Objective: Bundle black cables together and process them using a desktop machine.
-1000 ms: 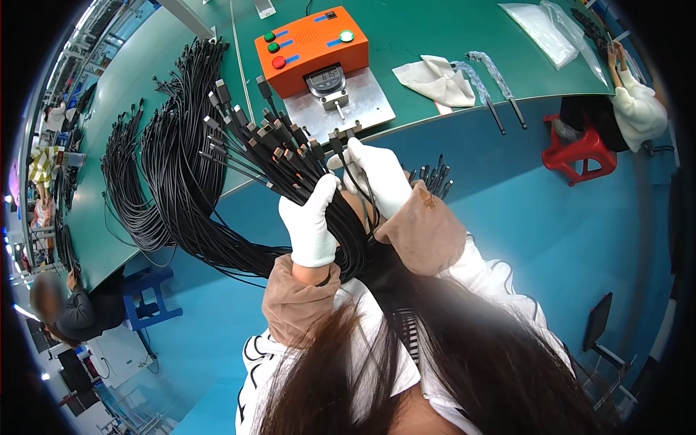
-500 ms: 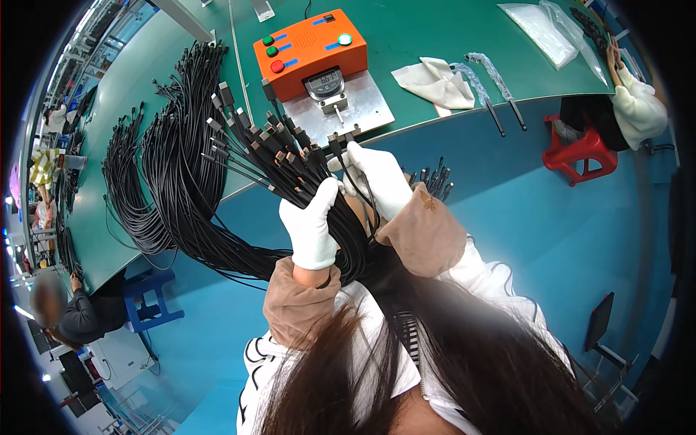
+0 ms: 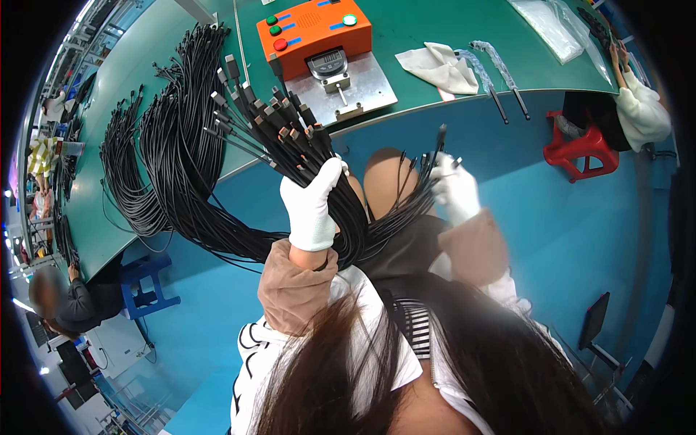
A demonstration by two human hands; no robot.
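My left hand [image 3: 312, 206], in a white glove, is closed around a thick bundle of black cables [image 3: 297, 138] whose connector ends fan out above the thumb. The bundle's lengths drape down across my lap. Off to the right, my gloved right hand [image 3: 455, 190] is somewhat blurred, its fingers closed on a black cable [image 3: 441, 138] whose connector sticks up above them. Several other cable ends [image 3: 412, 177] lie just left of that hand. Beyond the left-hand bundle stands an orange box [image 3: 315, 36] with buttons and a digital gauge [image 3: 328, 64] on a metal plate [image 3: 370, 87].
More black cables [image 3: 181, 145] are heaped on the green table [image 3: 406, 22] at the left. A pale cloth [image 3: 438, 69] and two plastic-wrapped rods [image 3: 500, 72] lie right of the box. Two other people sit at the far sides, by a red stool [image 3: 580, 148] and a blue stool [image 3: 148, 286].
My right hand has moved from the metal plate's front edge to the right and down, taking a cable's connector away from the plate. The left hand still grips the bundle.
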